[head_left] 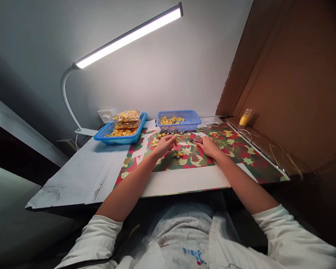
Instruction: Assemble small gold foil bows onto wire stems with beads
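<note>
White sleeves closest. Left hand (165, 144) fingertips pinching small gold piece; right hand (209, 146) curled around thin tool (195, 141). Gold bow (178, 154) on patterned mat (240, 153), just below fingertips, between hands.

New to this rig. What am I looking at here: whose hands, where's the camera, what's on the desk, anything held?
There is no machine: a person works with two bare hands, and the single camera sits on their head, looking forward and down, so the arms enter from the bottom.

The left hand pinches a small gold piece; what it is exactly is too small to tell. The right hand holds a thin dark tool, possibly tweezers.

Both rest on a red, green and gold patterned sheet covering a white desk. A gold bow lies between the hands. Behind stand a blue basket of bagged gold bows and a blue basket with loose ones. A desk lamp lights the scene; a small yellow bottle stands at the right.
</note>
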`<state>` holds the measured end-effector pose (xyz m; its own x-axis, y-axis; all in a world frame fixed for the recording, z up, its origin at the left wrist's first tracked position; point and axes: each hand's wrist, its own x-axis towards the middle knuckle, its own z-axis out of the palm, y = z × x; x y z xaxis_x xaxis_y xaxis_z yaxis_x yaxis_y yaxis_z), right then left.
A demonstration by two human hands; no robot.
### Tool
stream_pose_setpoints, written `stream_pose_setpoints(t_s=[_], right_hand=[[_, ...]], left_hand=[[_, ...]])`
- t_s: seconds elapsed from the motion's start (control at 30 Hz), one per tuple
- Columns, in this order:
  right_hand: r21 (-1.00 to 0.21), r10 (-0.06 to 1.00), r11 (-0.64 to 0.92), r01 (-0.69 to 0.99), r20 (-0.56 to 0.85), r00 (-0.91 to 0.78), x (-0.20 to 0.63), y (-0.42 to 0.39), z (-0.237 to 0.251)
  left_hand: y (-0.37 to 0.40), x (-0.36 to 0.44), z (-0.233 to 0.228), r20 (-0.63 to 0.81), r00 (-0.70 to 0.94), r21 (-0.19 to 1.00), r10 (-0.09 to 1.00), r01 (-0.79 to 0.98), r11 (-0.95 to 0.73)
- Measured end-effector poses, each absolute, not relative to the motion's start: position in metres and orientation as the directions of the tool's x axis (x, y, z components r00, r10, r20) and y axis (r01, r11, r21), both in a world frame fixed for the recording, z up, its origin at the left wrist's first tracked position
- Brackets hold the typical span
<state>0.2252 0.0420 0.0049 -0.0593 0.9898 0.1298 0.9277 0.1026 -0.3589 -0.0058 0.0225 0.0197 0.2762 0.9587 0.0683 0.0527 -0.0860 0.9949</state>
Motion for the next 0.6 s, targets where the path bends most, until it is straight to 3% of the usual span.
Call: stream_pose_setpoints(t_s=[0.07,0.13,0.23,0.33,0.6], right_hand=[[-0.491,0.985,0.126,0.862,0.165,-0.050,0.225,0.040,0.002],[-0.613,0.962,0.255,0.748,0.242,-0.129,0.226,0.036,0.001],[-0.671,0.880,0.474,0.571,0.388,-0.274,0.226,0.028,0.001],[-0.649,0.831,0.556,0.519,0.434,-0.348,0.222,0.021,0.002],[-0.455,0.793,0.605,0.654,0.420,-0.442,0.208,0.017,-0.003]], left_hand=[[0.024,-0.006,0.018,0.070,0.272,0.996,0.960,0.042,-0.084],[0.025,-0.006,0.016,0.062,0.262,0.997,0.963,0.031,-0.073],[0.027,-0.006,0.013,0.056,0.251,0.998,0.966,0.007,-0.060],[0.028,-0.007,0.012,0.070,0.262,0.998,0.962,-0.024,-0.066],[0.029,-0.006,0.011,0.082,0.269,0.996,0.960,-0.040,-0.074]])
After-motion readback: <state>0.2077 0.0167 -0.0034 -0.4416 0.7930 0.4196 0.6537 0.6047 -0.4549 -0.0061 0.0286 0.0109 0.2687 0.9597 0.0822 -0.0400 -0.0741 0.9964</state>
